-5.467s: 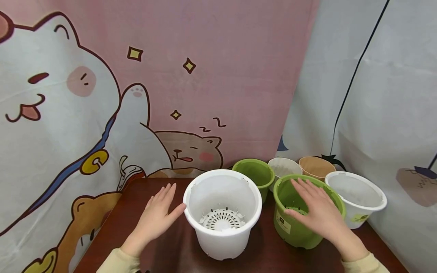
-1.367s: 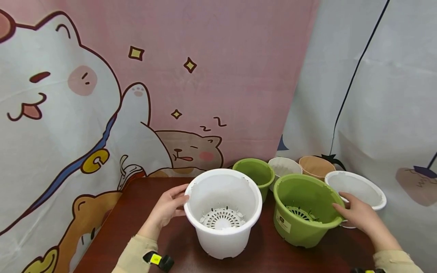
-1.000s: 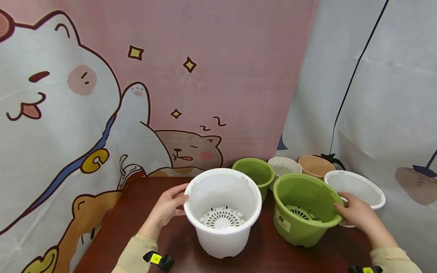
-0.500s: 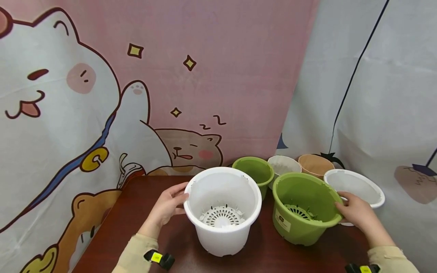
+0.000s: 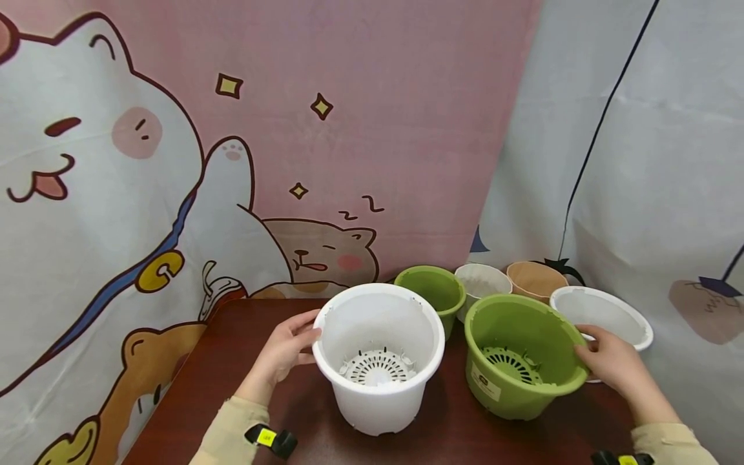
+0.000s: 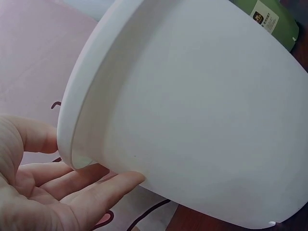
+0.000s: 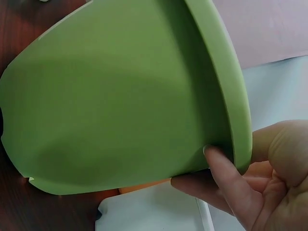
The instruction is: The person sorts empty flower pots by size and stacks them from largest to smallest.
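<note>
A large white flowerpot (image 5: 380, 410) with a slotted base stands upright on the table. My left hand (image 5: 279, 352) holds its left rim, thumb at the rim's edge. In the left wrist view, the fingers (image 6: 103, 192) reach beneath the white rim and touch the pot's wall (image 6: 202, 106). To the right, a green flowerpot (image 5: 511, 399) with a pale label leans slightly. My right hand (image 5: 616, 365) grips its right rim. In the right wrist view, fingers (image 7: 226, 180) lie under the green rim against the wall (image 7: 120, 106); the thumb tip is hidden behind the rim.
Behind stand a smaller green pot (image 5: 438, 294), a whitish pot (image 5: 482, 284), an orange pot (image 5: 537, 281) and a white pot (image 5: 604, 316), close to the green flowerpot. The dark red table (image 5: 238, 326) meets a printed cloth (image 5: 407, 129) at the back and sides.
Both hands, earlier spread above the table near the pots, have taken hold of the rims. In the last half second the green flowerpot has turned and tilted slightly; the white one stays put.
</note>
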`<control>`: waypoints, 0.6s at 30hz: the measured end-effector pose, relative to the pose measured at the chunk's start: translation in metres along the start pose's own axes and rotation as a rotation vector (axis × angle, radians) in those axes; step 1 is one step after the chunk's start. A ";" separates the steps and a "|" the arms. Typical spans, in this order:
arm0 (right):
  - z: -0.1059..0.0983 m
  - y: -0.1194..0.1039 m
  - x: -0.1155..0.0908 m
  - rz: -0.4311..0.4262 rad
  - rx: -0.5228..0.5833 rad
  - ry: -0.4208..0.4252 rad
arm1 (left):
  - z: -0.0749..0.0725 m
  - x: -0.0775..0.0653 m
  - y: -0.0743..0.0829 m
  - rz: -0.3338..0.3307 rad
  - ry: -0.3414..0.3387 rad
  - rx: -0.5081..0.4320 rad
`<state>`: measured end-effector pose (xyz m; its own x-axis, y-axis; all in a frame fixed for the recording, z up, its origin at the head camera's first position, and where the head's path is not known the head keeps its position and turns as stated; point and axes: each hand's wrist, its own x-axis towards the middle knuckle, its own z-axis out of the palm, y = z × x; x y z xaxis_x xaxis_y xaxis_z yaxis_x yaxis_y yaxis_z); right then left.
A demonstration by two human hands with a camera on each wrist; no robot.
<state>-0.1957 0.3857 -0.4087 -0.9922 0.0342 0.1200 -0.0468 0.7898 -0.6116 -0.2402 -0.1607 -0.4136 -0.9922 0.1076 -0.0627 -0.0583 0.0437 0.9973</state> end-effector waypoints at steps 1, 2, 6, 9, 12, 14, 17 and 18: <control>-0.001 0.000 0.000 -0.001 -0.002 0.001 | 0.000 0.000 0.000 -0.001 0.003 0.002; -0.002 0.000 -0.001 -0.003 -0.009 0.005 | 0.000 0.000 0.000 -0.002 0.004 0.002; -0.006 0.001 -0.002 -0.016 -0.034 0.023 | 0.000 0.001 0.000 -0.006 0.004 -0.001; -0.012 0.000 -0.002 -0.027 -0.064 0.033 | 0.000 0.002 -0.001 -0.006 0.002 0.000; -0.018 -0.004 -0.002 -0.034 -0.048 0.021 | 0.000 0.002 -0.001 -0.008 0.006 0.000; -0.021 -0.007 -0.003 -0.033 0.002 0.005 | 0.000 0.002 -0.001 -0.010 0.008 -0.001; -0.025 -0.012 -0.004 -0.032 0.086 -0.019 | -0.001 0.002 -0.001 -0.015 0.009 -0.008; -0.026 -0.014 -0.004 -0.034 0.100 -0.017 | -0.001 0.001 -0.001 -0.013 0.008 -0.008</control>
<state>-0.1882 0.3907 -0.3802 -0.9916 -0.0027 0.1295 -0.0911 0.7253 -0.6824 -0.2417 -0.1616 -0.4150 -0.9921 0.0996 -0.0757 -0.0724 0.0368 0.9967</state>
